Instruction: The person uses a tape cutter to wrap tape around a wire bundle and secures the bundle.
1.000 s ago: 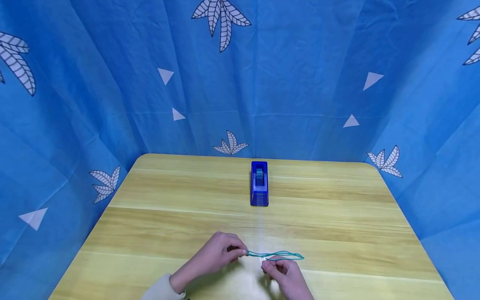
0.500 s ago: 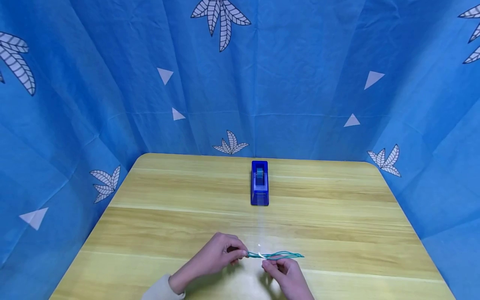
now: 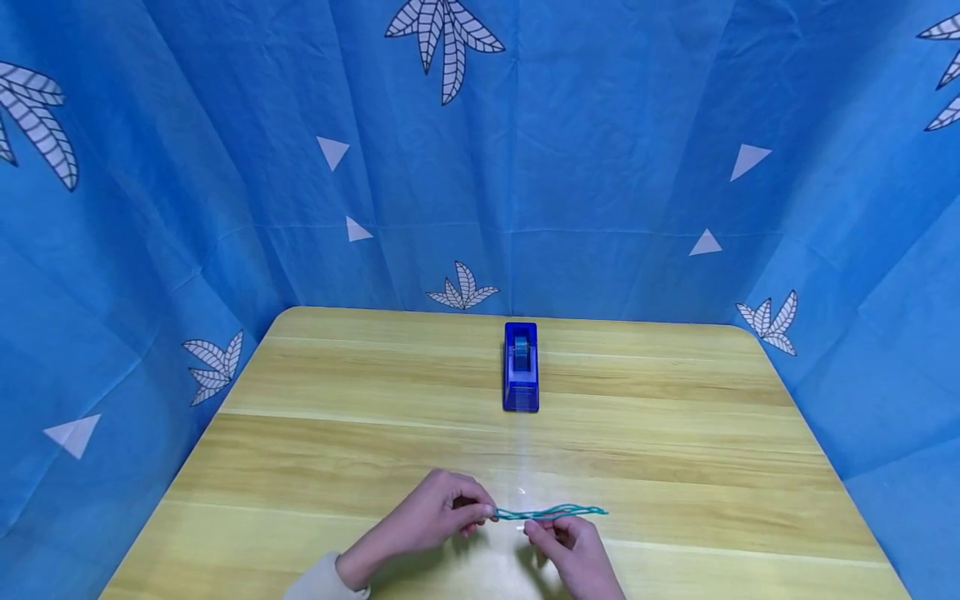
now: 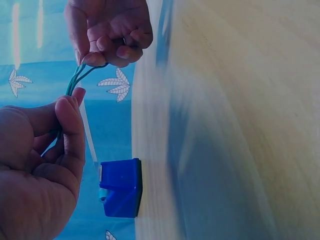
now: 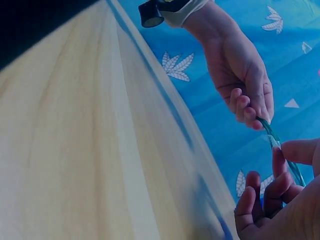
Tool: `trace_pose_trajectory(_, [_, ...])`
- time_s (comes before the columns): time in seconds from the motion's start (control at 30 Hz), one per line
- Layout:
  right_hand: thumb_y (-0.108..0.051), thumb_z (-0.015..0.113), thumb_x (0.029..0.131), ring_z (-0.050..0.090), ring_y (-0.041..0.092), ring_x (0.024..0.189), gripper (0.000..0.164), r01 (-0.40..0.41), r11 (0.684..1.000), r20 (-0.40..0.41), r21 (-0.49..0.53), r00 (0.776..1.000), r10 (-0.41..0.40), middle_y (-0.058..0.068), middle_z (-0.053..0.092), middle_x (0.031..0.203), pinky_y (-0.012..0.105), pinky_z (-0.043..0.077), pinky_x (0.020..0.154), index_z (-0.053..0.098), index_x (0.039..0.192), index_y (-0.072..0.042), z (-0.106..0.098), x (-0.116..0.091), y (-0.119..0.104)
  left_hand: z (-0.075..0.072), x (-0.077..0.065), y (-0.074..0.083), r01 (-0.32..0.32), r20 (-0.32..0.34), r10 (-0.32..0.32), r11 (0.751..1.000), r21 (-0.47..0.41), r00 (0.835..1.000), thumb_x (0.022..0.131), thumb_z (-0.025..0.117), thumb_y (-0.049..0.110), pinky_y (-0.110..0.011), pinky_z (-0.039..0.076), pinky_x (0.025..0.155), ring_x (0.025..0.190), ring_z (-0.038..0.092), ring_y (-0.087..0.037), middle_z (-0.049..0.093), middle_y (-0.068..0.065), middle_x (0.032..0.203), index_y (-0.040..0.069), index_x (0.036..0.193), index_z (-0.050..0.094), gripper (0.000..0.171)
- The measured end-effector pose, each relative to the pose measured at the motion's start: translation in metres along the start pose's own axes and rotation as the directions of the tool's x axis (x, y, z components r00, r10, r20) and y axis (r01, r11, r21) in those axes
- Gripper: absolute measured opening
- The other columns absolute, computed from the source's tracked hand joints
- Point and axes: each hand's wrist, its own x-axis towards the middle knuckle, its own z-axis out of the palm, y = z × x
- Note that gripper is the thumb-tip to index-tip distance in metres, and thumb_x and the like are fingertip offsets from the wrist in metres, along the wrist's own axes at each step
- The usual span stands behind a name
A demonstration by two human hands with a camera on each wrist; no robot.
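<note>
A bundle of thin green cord (image 3: 566,508) is stretched between the two hands, low over the table. My left hand (image 3: 442,510) pinches the bundle's left end between thumb and forefinger. Nearer its middle, my right hand (image 3: 570,546) has thumb and forefinger together on it, and the looped right end sticks out past the fingers. A clear strip of tape (image 4: 87,125) runs from the blue tape dispenser (image 3: 521,367) toward the cord. A shiny bit of tape (image 5: 274,141) shows against the cord at the right fingertips. The left wrist view shows several cord strands between both hands' fingertips.
The dispenser stands near the back edge of the wood-grain table (image 3: 337,375), in line with the hands. Blue curtain (image 3: 600,167) with leaf prints surrounds the back and sides. A dark camera (image 5: 151,13) sits at the left wrist, beside a pale sleeve (image 3: 327,577).
Both hands stay almost in place. The bright gleam of tape that crossed the cord has shifted, with a small bright bit showing just below the cord at the right fingertips.
</note>
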Motion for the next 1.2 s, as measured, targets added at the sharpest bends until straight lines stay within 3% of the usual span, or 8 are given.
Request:
trace_pose_trajectory(0.2, [-0.001, 0.069, 0.095, 0.056, 0.0, 0.068, 0.015, 0.036, 0.999, -0.025, -0.006, 0.999, -0.036, -0.013, 0.059, 0.075, 0.018, 0.047, 0.065, 0.067, 0.088, 0.011, 0.0025, -0.0011, -0.001, -0.0011, -0.0003, -0.0011, -0.016, 0.01, 0.016, 1.0, -0.001, 1.0, 0.1, 0.069, 0.014, -0.029, 0.06, 0.057, 0.062, 0.062, 0.0, 0.071, -0.021, 0.078, 0.007, 0.094, 0.08, 0.013])
trace_pose_trajectory(0.53, [-0.008, 0.074, 0.093, 0.055, 0.005, 0.062, 0.021, -0.117, 0.993, -0.063, -0.027, 0.991, 0.115, -0.009, 0.056, 0.069, 0.019, 0.046, 0.063, 0.066, 0.086, 0.009, 0.003, 0.0014, -0.0031, -0.0021, 0.0003, -0.0027, -0.036, 0.022, 0.035, 0.999, 0.032, 0.999, 0.1, 0.069, 0.013, -0.024, 0.058, 0.057, 0.062, 0.061, 0.002, 0.071, -0.02, 0.077, 0.007, 0.095, 0.08, 0.014])
trace_pose_trajectory(0.9, [-0.007, 0.075, 0.092, 0.059, 0.01, 0.063, 0.021, -0.182, 0.983, -0.061, 0.017, 0.981, 0.183, -0.003, 0.059, 0.072, 0.022, 0.052, 0.063, 0.067, 0.098, 0.011, 0.0046, 0.0041, -0.0068, -0.0044, 0.0025, -0.0035, -0.045, 0.028, 0.043, 0.996, 0.076, 0.999, 0.099, 0.07, 0.015, -0.019, 0.055, 0.057, 0.062, 0.06, 0.002, 0.07, -0.008, 0.076, 0.01, 0.095, 0.081, 0.013])
trace_pose_trajectory(1.2, [-0.007, 0.074, 0.092, 0.062, 0.012, 0.065, 0.022, -0.212, 0.976, -0.055, 0.053, 0.975, 0.215, 0.001, 0.061, 0.074, 0.024, 0.054, 0.065, 0.065, 0.099, 0.012, 0.0053, 0.0059, -0.0043, -0.0047, 0.0034, -0.0043, -0.051, 0.036, 0.049, 0.996, 0.07, 0.998, 0.099, 0.07, 0.015, -0.018, 0.053, 0.056, 0.062, 0.059, 0.003, 0.07, -0.012, 0.077, 0.01, 0.095, 0.081, 0.013])
